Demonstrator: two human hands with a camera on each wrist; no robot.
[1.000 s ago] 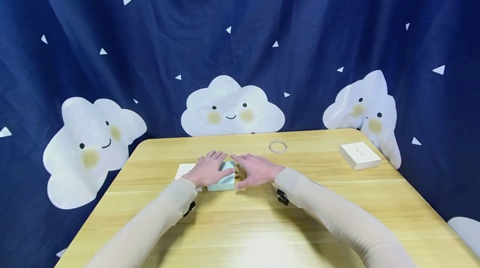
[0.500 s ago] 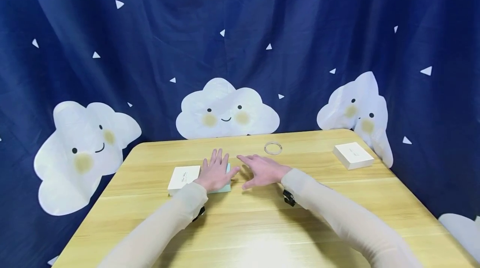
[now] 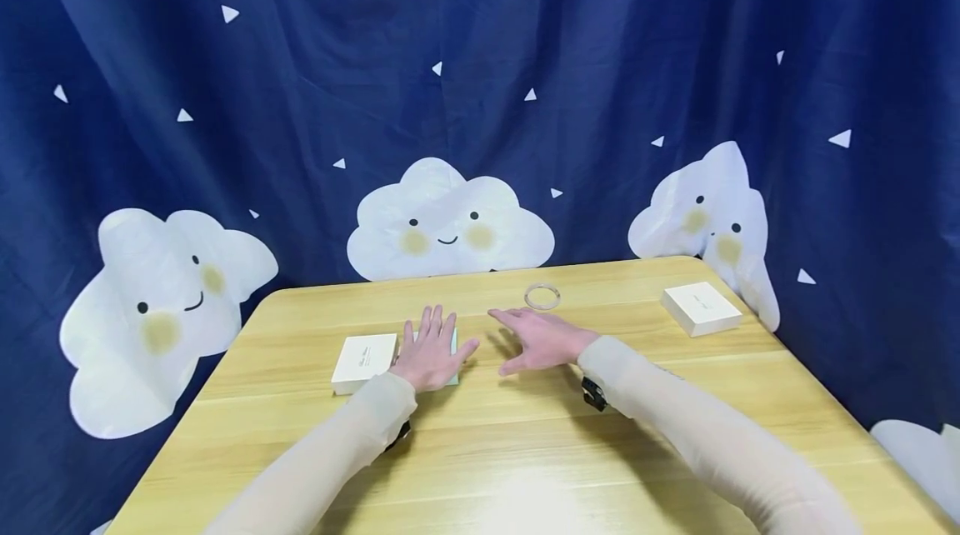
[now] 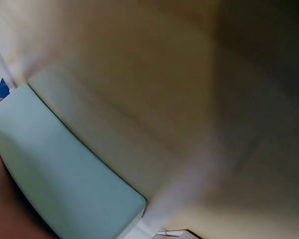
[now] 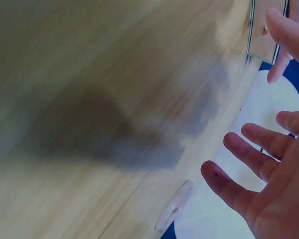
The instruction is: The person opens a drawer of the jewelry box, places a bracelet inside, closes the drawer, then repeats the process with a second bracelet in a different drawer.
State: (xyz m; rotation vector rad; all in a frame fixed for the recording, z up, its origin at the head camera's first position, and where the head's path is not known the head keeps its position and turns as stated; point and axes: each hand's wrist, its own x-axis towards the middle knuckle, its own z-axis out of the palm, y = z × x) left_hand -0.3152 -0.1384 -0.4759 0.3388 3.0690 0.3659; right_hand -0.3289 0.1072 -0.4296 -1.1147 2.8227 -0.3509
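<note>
My left hand (image 3: pixel 431 356) lies over a pale blue box (image 3: pixel 454 345), fingers spread and straight, hiding most of its top. In the left wrist view the smooth top of the pale blue box (image 4: pixel 65 164) fills the lower left. A white box (image 3: pixel 363 362) with small dark lettering sits just left of that hand. My right hand (image 3: pixel 546 339) is held over the table to the right of the pale blue box, fingers extended, holding nothing. Behind it lies a pale, thin bangle-like ring (image 3: pixel 542 297), also seen as a ring (image 5: pixel 174 205) low in the right wrist view.
Another white box (image 3: pixel 701 308) with lettering stands near the right edge of the wooden table (image 3: pixel 480 452). A dark blue curtain (image 3: pixel 480 85) with smiling clouds hangs behind the table's far edge.
My left hand has shifted right across the pale blue box, uncovering the white box beside it. My right hand has drawn away to the right. The head view has turned slightly.
</note>
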